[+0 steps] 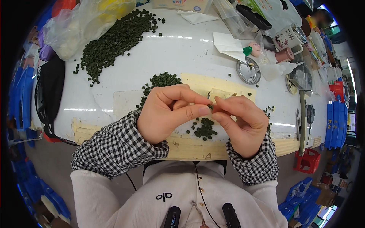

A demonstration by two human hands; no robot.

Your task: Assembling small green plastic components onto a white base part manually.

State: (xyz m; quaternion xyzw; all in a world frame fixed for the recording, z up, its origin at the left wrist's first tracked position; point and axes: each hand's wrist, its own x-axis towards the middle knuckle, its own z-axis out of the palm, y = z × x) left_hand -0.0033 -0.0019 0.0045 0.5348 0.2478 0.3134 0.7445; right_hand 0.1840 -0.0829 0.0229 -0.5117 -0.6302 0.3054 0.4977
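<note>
Pellet (210,107): small dark green piece, pinched between both hands' fingertips.
Left hand (167,112): thumb and forefinger closed on it.
Right hand (243,121): fingertips meet it from right.
Loose pellets (204,128): just nearer, below grip.

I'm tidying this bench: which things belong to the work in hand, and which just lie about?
In hand:
left hand and right hand, pinching one green pellet
small pellet pile
large pellet heap

Lying about:
round metal lid
white tissue
plastic bags
red block

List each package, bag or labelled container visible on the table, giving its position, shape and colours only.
Clear plastic bag: far left, crumpled, with yellow contents.
Flat box: far edge, middle, pale with blue print.
White printed bag: far right, green markings.
White mug: far right, cartoon cat picture.
Small squeeze bottle: right, lying translucent.
</note>
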